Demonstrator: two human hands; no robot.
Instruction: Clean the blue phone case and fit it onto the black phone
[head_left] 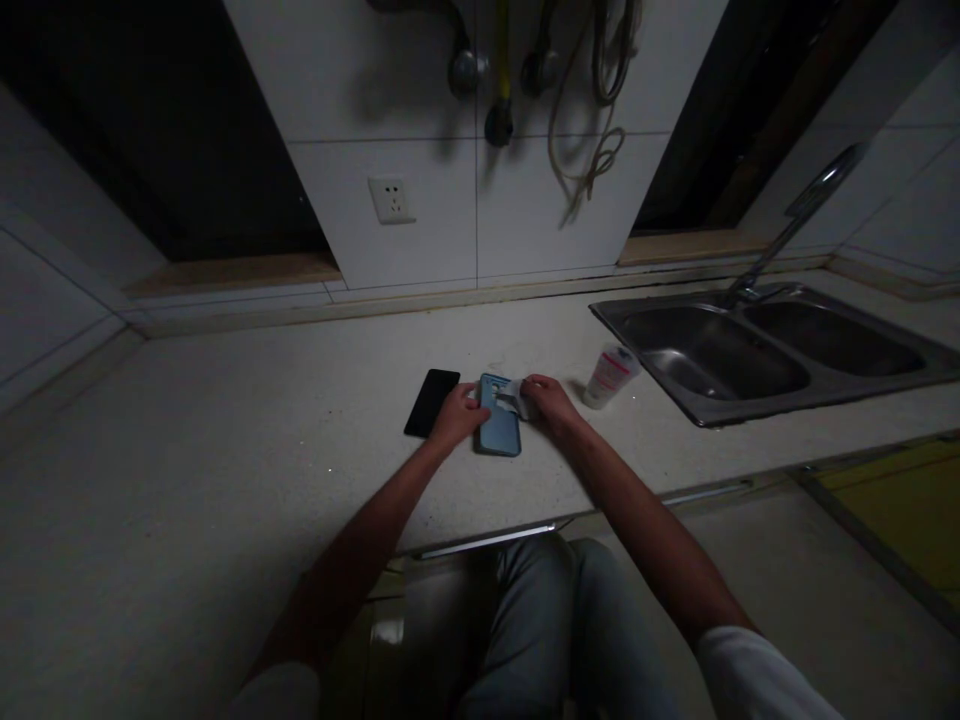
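"Dim kitchen worktop (225, 480), pale and speckled; what are the person's hands doing?"

"Left hand (457, 415) steadies a blue phone (501, 432) lying flat mid-counter, fingers curled on its left edge; right hand (551, 402) pinches a white wipe (514, 395) against its top; black phone (432, 402) just left; sink (825, 400) right."

On the worktop (225, 480) a phone (431, 402) lies left of a handset (500, 435); the left hand (457, 415) sits between them, touching the handset; the right hand (551, 400) holds a small cloth (514, 397) on the handset's far end; further right, a bottle (611, 375) stands just beside the sink (750, 410).
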